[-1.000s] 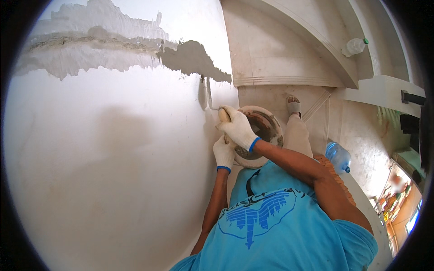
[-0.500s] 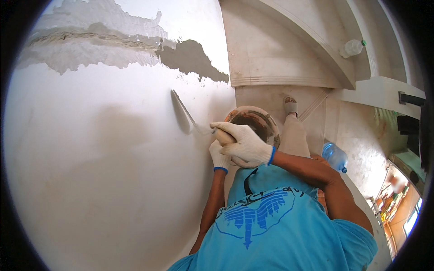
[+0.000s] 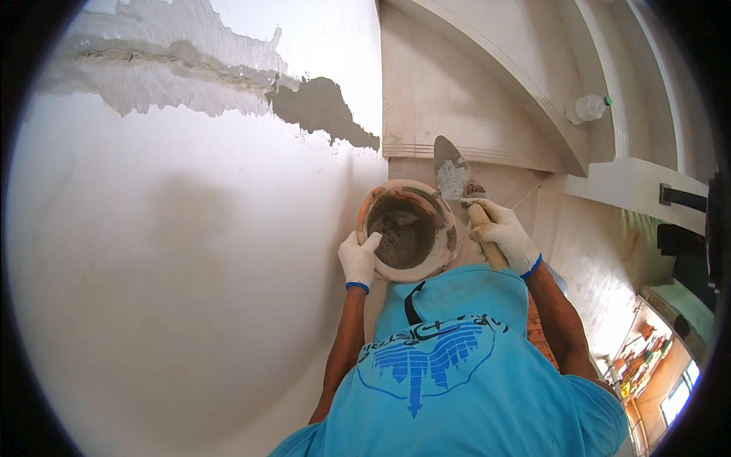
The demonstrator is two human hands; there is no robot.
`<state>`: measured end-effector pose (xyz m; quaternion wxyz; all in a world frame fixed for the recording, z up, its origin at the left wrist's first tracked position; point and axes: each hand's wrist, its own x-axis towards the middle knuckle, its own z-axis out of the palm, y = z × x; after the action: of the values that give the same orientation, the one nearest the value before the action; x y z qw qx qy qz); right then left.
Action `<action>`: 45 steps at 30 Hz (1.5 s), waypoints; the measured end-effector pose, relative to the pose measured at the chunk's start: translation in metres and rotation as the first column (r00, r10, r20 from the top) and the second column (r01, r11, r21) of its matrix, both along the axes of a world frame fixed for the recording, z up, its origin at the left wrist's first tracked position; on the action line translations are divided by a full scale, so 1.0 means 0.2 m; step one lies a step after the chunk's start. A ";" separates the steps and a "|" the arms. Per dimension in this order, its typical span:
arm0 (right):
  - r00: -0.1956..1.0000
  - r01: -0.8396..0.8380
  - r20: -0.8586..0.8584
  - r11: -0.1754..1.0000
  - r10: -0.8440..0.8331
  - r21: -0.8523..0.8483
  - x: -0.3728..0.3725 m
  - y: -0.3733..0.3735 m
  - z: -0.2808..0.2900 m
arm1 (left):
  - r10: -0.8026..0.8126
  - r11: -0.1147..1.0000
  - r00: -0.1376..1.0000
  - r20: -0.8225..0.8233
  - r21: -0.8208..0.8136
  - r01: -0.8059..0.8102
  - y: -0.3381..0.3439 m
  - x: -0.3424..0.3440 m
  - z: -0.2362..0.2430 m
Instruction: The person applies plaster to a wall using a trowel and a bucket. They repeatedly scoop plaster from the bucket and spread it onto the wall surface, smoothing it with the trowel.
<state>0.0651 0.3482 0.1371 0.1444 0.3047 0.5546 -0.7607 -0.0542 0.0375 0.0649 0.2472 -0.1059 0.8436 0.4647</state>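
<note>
My left hand [image 3: 357, 257], in a white work glove with a blue cuff, grips the left rim of a round, stained bowl [image 3: 441, 263]. Its thumb reaches over the edge. Grey wet mortar [image 3: 403, 238] lies inside the bowl. The wooden handle of a trowel [image 3: 452, 174] is closed in my gloved right hand [image 3: 509, 232], to the right of the bowl. The trowel's blade points up and away, smeared with pale grey residue. Ahead on the left, the white wall [image 3: 190, 251] carries a fresh dark mortar patch [image 3: 320, 110] at the end of a rough crack [image 3: 167, 65].
Stair steps [image 3: 525, 68] rise at the far right, with a clear bottle with a green cap [image 3: 590, 109] on one. A white ledge with a black handle [image 3: 680, 196] juts in at the right. A bluish bottle [image 3: 558, 282] is mostly hidden behind my right arm.
My right hand has swung the trowel from beside the wall to the right, past the bowl. The bowl's inside and my left hand on its rim now show plainly.
</note>
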 end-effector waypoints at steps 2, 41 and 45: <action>0.999 -0.019 -0.036 0.995 0.016 -0.099 0.01 0.10 0.02 | 0.024 1.000 0.999 -0.021 -0.008 -0.024 0.05 0.00 0.00; 0.346 -0.274 0.407 -0.324 0.845 0.906 -0.48 0.58 0.60 | -0.074 0.994 0.931 -0.357 -0.106 0.039 0.59 -0.11 0.89; 0.333 -0.149 0.457 -0.432 0.825 0.889 -0.52 0.54 0.63 | -0.195 0.974 0.906 -0.376 -0.184 0.134 0.58 -0.17 0.97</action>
<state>-0.0395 0.4571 0.2635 0.1187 -0.2410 0.9632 0.0119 -0.0881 0.1532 0.2598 0.1029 0.0422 0.9151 0.3876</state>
